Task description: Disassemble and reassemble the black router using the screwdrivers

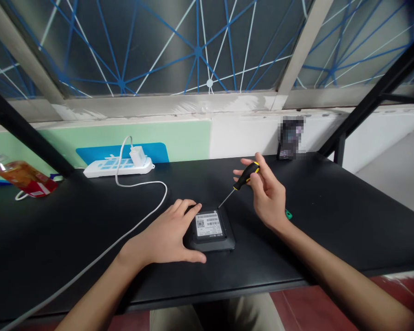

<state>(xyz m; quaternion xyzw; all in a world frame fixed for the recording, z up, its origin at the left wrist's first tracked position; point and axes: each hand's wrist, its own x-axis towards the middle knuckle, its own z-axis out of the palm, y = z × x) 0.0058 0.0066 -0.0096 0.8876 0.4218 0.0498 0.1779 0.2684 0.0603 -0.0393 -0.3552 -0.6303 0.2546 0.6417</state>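
A flat black square device [231, 241] with a white printed label lies on the dark table. My left hand [167, 232] steadies it from the left, fingers at its far edge and thumb along the near edge. In my right hand [269, 197] is a screwdriver [246, 177] with a black and yellow handle, held tilted. Its thin shaft slants down to the left, and the tip meets the device near its far right corner. Part of a small green object [288, 214] shows beside my right wrist; its kind is hidden.
A white power strip [119, 166] with a plugged-in charger [137, 156] lies along the wall. Its white cable [148, 209] runs across the table's left side. An orange drink bottle [27, 178] is at far left; a blurred-out upright dark object [290, 138] stands at back right.
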